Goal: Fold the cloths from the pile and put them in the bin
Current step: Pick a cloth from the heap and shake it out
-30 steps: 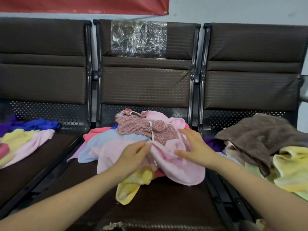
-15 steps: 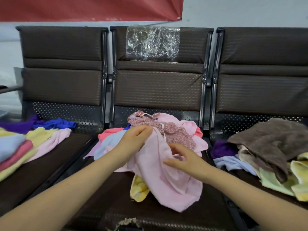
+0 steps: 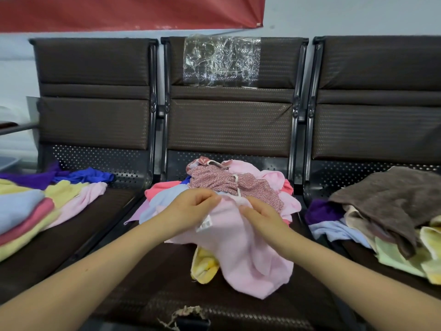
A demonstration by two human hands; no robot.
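A pile of cloths [image 3: 222,187] lies on the middle seat: a patterned red-and-white piece on top, with pink, light blue, coral and yellow ones under it. A light pink cloth [image 3: 248,254] with a small white label hangs over the pile's front. My left hand [image 3: 193,209] pinches its top edge. Close beside it, my right hand [image 3: 260,216] grips the same edge. No bin is in view.
Folded cloths [image 3: 23,216] in blue, pink and yellow are stacked on the left seat, with purple and blue ones behind. On the right seat lies a heap with a brown towel [image 3: 391,199] on top. The middle seat's front edge [image 3: 186,316] is torn.
Both hands have come together on the pink cloth's top edge and drawn it forward off the pile. Its white label now shows. The view has shifted left.
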